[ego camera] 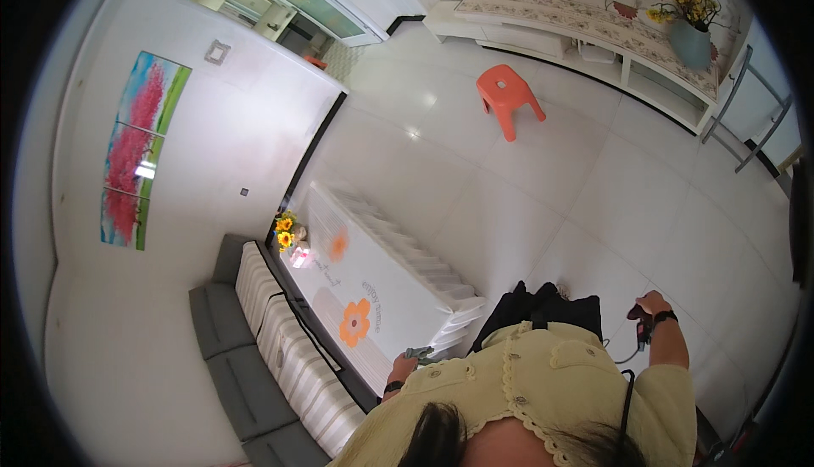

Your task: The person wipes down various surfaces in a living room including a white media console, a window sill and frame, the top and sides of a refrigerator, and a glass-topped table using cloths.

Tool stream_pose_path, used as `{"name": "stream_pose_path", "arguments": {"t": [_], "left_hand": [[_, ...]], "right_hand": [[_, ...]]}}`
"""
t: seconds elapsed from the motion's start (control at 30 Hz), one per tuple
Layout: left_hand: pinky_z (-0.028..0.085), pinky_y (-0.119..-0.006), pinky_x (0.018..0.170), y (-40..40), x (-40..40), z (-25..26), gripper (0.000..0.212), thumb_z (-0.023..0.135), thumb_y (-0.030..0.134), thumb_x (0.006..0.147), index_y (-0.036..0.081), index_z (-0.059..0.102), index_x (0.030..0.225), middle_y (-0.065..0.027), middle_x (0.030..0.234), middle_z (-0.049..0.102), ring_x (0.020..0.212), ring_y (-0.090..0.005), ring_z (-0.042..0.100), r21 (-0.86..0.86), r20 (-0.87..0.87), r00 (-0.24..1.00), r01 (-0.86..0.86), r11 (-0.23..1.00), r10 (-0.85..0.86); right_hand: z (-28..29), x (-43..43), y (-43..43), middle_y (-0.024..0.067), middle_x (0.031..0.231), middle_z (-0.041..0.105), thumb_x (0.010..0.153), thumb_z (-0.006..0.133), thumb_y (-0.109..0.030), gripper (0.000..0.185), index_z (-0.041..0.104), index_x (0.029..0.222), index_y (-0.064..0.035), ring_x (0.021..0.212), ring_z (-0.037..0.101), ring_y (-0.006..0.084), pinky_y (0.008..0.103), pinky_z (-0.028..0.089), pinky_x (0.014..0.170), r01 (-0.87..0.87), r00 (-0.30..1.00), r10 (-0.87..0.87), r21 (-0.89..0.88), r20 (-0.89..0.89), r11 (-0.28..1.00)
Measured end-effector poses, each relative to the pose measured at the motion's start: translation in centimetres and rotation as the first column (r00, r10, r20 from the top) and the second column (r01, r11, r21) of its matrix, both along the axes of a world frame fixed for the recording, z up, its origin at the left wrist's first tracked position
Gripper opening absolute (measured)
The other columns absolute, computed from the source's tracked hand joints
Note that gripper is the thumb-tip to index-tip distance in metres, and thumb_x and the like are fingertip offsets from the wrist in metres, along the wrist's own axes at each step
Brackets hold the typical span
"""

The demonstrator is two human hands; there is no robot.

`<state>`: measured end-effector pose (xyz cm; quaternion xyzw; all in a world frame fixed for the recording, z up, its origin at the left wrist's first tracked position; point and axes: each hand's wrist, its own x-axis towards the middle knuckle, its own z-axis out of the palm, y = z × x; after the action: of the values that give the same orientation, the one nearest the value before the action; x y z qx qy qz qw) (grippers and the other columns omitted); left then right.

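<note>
My left hand (400, 367), a dark band on its wrist, is low beside the front end of a long table (381, 270) with a white pleated cover. Its fingers are closed around a small grey-green object (420, 354), partly hidden by my shirt, whose kind I cannot make out. Out to the right, over the tiled floor, my right hand (654, 302) grips a small dark reddish object (636, 312). Below that wrist hangs a small black-and-red device (643, 335) with a thin cable (626, 360). My right wrist wears a dark band too.
Along the table's left side runs a grey sofa (222, 321) with striped covers. Sunflowers (285, 232) stand at the table's far end. Ahead is an orange plastic stool (503, 89); behind it, a low TV cabinet (668, 47) bears a vase (690, 46). A metal frame (738, 95) leans at right.
</note>
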<state>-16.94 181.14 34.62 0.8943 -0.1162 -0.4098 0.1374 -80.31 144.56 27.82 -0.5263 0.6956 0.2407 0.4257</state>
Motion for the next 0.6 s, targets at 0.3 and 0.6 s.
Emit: {"name": "stream_pose_path", "arguments": {"t": [0.3,0.6], "left_hand": [[0.049,-0.032,0.069,-3.7,4.0,-2.0,0.04,0.06,0.019,0.066,-0.001,0.06,0.101,-0.013,0.083,0.064,0.077,-0.02,0.062,-0.162,0.117,0.992,-0.035,0.986,0.055],[0.048,-0.035,0.057,-2.8,2.6,1.2,0.035,0.066,0.01,0.066,-0.004,0.058,0.097,-0.0111,0.079,0.063,0.063,-0.0189,0.06,-0.265,0.002,0.996,-0.082,0.961,0.086]], "right_hand": [[10.0,-2.8,-14.4,0.0183,0.096,0.061,0.085,0.054,-0.03,0.046,0.042,0.125,-0.0097,0.085,0.061,0.0285,0.0359,0.048,0.076,0.199,0.977,-0.006,-0.895,0.215,0.399],[33.4,6.6,-24.8,0.0114,0.102,0.061,0.088,0.054,-0.034,0.045,0.045,0.129,-0.0185,0.087,0.058,0.0191,0.0291,0.046,0.08,0.347,0.936,0.185,-0.882,0.301,-0.32]]}}
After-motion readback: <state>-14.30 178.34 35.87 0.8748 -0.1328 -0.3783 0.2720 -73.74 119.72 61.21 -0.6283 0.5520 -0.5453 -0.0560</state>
